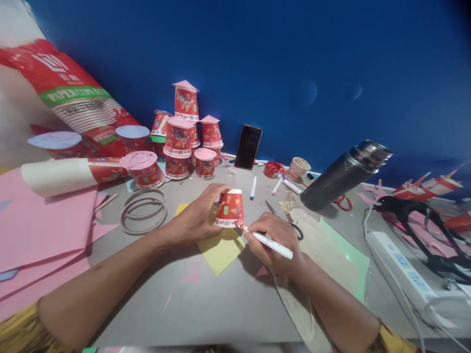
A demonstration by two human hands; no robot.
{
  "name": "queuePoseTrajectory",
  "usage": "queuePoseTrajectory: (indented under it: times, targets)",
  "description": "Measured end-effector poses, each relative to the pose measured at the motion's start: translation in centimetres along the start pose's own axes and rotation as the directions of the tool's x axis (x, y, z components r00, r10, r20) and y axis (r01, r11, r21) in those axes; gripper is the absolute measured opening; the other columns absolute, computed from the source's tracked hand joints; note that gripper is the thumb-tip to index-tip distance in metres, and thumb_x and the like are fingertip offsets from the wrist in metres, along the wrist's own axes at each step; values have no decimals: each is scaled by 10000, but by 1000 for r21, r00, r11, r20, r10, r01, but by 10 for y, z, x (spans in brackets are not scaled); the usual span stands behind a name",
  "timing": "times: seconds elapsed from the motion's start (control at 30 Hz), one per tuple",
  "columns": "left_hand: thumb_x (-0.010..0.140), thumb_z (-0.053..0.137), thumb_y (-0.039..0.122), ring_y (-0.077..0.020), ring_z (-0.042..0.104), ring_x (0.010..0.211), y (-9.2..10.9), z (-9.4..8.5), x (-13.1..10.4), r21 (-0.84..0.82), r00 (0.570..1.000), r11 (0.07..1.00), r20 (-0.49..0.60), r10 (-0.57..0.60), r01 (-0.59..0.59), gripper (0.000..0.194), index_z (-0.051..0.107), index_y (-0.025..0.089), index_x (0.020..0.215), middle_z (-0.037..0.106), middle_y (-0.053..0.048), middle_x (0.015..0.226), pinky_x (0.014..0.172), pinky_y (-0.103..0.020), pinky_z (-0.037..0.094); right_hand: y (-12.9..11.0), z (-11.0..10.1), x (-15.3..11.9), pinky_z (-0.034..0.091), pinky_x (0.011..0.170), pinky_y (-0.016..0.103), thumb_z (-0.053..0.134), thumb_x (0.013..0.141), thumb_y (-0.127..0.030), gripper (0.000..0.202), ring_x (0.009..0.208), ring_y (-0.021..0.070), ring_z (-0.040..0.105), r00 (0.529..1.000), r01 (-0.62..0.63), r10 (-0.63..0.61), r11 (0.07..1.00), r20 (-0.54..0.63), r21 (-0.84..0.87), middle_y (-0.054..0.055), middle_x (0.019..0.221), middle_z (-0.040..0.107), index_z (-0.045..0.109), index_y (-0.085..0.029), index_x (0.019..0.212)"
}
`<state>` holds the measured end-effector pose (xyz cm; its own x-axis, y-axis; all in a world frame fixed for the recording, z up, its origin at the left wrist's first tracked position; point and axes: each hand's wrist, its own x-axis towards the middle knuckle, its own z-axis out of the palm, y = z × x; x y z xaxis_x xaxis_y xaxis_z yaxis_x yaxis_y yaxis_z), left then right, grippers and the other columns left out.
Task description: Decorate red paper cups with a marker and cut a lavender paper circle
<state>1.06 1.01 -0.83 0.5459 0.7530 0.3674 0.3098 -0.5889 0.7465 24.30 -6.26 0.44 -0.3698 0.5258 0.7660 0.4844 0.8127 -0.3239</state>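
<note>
From my feed, the left hand (200, 213) is clamped on the red cup (230, 210) above the yellow paper (221, 252), the right hand (275, 240) pinches the pen (274, 245) at its lower rim, and too firm a press could dent the cup or smear ink

Bare grey tabletop (158, 299) lies open between the forearms, with a few flat pink scraps (192, 274) on it. Beyond, the stacked cups (179, 139) and the upright phone (248, 147) block the back, while the leaning black bottle (342, 174) and white power strip (405, 269) crowd the right.
</note>
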Motion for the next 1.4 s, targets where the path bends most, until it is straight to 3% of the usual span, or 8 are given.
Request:
queuePoseTrajectory:
  times: [0.13,0.3,0.53,0.63,0.9,1.1,1.27,1.4]
  targets:
    - [777,809,276,-369,509,1432,-5,0,-1,13,999,999,-37,31,-30,730,500,282,1439,539,-126,1461,1206,-578,483,0,-1,-2,533,622,306,625,996,-142,100,626,174,644,1000,9,-9,1000,-30,3,19,752,729,660,-234,976]
    - [778,777,201,-336,456,1490,-8,-2,-3,-40,998,999,-56,-9,6,794,461,318,1497,462,-110,1530,1157,-529,546,6,-3,-6,558,672,332,592,1016,-86,230,709,195,701,992,-3,-8,996,-126,-84,41,873,781,661,-244,1168]
    - [800,841,305,-368,513,1498,3,-2,0,-384,992,917,-28,-124,104,785,447,283,1480,473,-153,1622,1234,-557,464,12,1,-4,582,701,319,697,986,-141,226,776,200,703,994,-78,65,987,-92,-142,36,893,747,635,-241,1179]
    - [788,875,367,-378,503,1512,5,-1,1,-455,991,883,-6,-132,115,801,452,280,1463,498,-165,1616,1254,-566,437,12,1,-3,577,700,317,696,983,-132,223,775,200,698,991,-63,46,988,-124,-138,31,884,736,622,-240,1164]
    - [806,883,394,-393,492,1519,2,4,-4,-411,989,900,45,-138,144,825,432,302,1491,509,-164,1604,1234,-589,462,11,1,-2,560,667,308,688,965,-105,196,722,193,695,990,-50,27,984,-138,-170,12,819,734,639,-254,1083]
    - [798,871,369,-421,368,1585,-1,-1,-8,-284,991,950,30,-129,133,983,315,304,1607,313,-180,1716,1226,-609,453,9,2,-1,521,635,308,652,976,-72,205,690,192,664,997,33,-48,967,-55,-252,18,793,725,626,-243,1086]
    - [781,797,252,-370,508,1479,6,-2,-5,-84,995,992,45,-90,93,865,406,300,1551,465,-124,1604,1198,-560,500,8,3,-3,532,644,315,634,999,-99,190,700,191,671,999,11,-17,984,-37,-178,21,820,741,647,-245,1121]
    - [751,733,153,-370,542,1467,4,-2,-2,-139,993,983,-7,-119,117,850,406,274,1527,488,-137,1607,1218,-545,483,11,-6,-3,555,682,346,576,1039,-152,174,733,210,692,992,-39,22,990,-125,-136,51,868,770,675,-229,1159]
